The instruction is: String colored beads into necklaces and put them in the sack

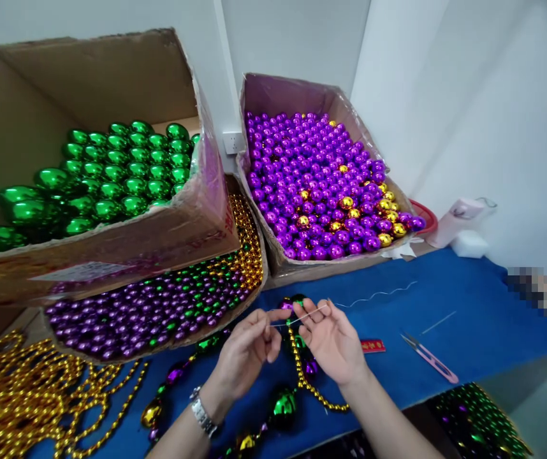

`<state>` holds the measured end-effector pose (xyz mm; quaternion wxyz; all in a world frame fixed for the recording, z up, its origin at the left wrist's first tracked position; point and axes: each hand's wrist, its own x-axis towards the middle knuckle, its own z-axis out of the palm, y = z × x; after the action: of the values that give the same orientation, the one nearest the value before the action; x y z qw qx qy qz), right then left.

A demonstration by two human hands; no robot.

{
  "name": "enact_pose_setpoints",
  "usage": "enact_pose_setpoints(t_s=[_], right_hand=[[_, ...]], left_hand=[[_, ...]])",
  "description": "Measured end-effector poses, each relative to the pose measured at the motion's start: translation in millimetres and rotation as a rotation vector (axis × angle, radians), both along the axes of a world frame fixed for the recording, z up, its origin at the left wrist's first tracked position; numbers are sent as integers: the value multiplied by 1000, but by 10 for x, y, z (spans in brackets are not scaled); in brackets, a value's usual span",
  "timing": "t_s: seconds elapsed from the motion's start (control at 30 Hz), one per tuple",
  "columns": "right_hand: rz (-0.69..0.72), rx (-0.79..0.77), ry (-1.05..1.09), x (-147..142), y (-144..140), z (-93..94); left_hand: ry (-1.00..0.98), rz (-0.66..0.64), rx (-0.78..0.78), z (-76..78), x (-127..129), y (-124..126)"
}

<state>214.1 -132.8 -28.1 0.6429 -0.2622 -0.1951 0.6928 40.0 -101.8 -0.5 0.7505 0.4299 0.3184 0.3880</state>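
right of the fingers (280,314): 1 pair of snips (424,352), 1 red tag (373,345). beyond: 2 tall-walled cartons (159,239) (302,95). below-left: 1 watch (201,413).

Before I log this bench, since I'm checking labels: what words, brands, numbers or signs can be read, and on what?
None reads clearly.
White label on the green-bead box: too blurred to read.
Red print on the same box: too blurred.
Red strip beside the right hand: its marks are too small.

Thread (310,313) between hands (247,347), snips (438,366) right, boxes (192,226) behind
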Motion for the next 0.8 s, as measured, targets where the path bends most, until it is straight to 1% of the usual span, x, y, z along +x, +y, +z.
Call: enact_pose_setpoints(t_s=[0.03,0.1,0.17,0.23,0.33,0.5,0.57,0.63,0.73,0.8], right_hand=[[-15,-16,59,-10,9,-13],[-32,-13,48,-7,23,-18],[-43,-9,31,23,26,-6],[-50,-4,0,72,23,12],[-39,3,-61,151,20,31],[8,6,-188,195,34,28],[29,8,-246,180,37,8],[58,9,-305,159,37,-28],[92,15,-402,135,27,-84],[113,30,-478,139,15,-87]], left_hand=[[-148,-16,-110,-25,34,-5],[-344,-27,-250,-64,90,1],[-439,-26,-307,-90,119,23],[-461,-35,-301,-109,123,48],[-365,-60,-234,-126,105,68],[-30,-58,-53,-143,32,34],[65,-58,-11,-173,-11,5],[109,-55,-7,-225,-51,-29],[133,-44,-40,-308,-87,-78],[135,-36,-65,-328,-93,-98]])
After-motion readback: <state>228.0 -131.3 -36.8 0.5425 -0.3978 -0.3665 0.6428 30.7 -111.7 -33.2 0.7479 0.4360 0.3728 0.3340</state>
